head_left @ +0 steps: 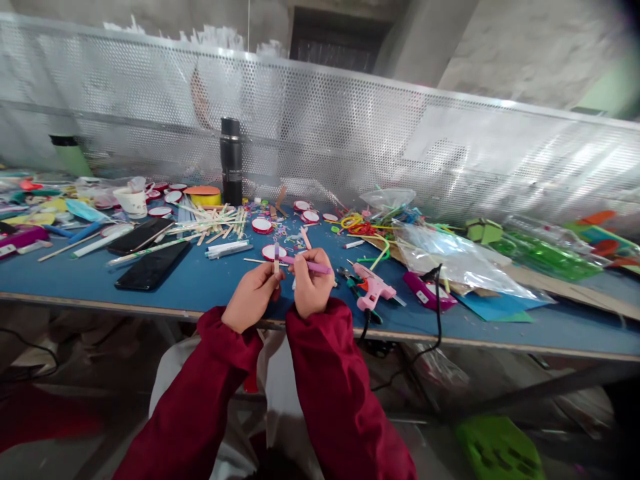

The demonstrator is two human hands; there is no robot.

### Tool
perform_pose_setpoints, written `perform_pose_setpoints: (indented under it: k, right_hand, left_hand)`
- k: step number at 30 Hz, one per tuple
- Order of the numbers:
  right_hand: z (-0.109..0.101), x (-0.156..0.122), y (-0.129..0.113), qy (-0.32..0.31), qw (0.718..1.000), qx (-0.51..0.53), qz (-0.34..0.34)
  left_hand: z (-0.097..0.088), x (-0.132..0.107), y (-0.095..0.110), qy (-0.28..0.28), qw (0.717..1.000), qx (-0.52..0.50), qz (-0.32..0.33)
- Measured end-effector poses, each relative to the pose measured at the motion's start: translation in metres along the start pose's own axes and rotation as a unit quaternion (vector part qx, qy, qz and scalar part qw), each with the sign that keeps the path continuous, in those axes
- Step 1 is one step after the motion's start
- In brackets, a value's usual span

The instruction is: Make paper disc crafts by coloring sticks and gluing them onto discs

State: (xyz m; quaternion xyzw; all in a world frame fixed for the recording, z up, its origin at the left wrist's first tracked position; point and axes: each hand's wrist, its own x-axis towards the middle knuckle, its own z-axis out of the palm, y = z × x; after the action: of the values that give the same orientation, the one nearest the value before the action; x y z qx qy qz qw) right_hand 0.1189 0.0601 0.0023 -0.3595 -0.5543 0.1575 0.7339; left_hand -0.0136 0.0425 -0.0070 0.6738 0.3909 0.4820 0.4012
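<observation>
Just above the table edge [125, 307], the left hand [251, 296] pinches a stick [277, 259], the right hand [312, 283] a purple marker [319, 267]

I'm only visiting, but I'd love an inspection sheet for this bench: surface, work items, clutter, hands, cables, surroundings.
Surface: blue tabletop, crowded towards the back.
Job's things: purple pen close to a part-purple stick; contact unclear.
Clutter: loose pale sticks, two dark phones, pink glue gun, clear plastic wrap.
Hands: left hand pinches the stick; right hand grips the pen.
Cables: black cable hangs over the front edge.
Surroundings: perforated metal screen behind.
</observation>
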Motion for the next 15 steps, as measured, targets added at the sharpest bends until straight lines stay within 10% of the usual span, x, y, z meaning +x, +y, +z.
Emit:
perform_pose_setpoints:
  k: [15]
  right_hand:
    - [-0.003, -0.0009, 0.0008, -0.01, 1.0, -0.006, 0.001]
  left_hand:
    - [0.0014, 0.0003, 0.0012, -0.003, 1.0, 0.007, 0.001]
